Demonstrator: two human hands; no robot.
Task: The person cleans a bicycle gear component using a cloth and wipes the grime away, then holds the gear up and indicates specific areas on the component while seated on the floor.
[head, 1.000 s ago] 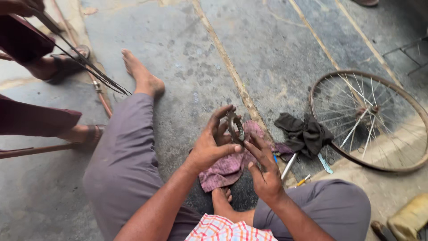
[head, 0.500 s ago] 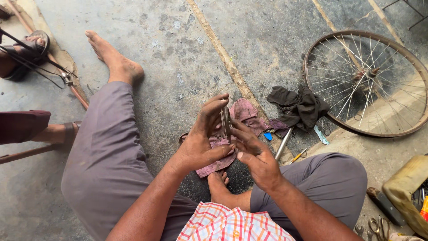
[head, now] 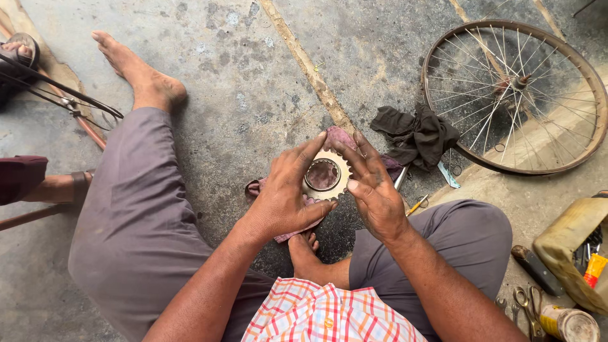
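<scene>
the toothed sprocket point(head: 326, 175) sat flat between your hands above a pinkish rag point(head: 339, 136) on the concrete floor point(head: 240, 76). your left hand point(head: 285, 190) gripped its left edge with curled fingers, and your right hand point(head: 373, 190) clasped its right edge. a dark cloth point(head: 418, 133) and a spoked wheel point(head: 516, 95) lay beyond.
</scene>
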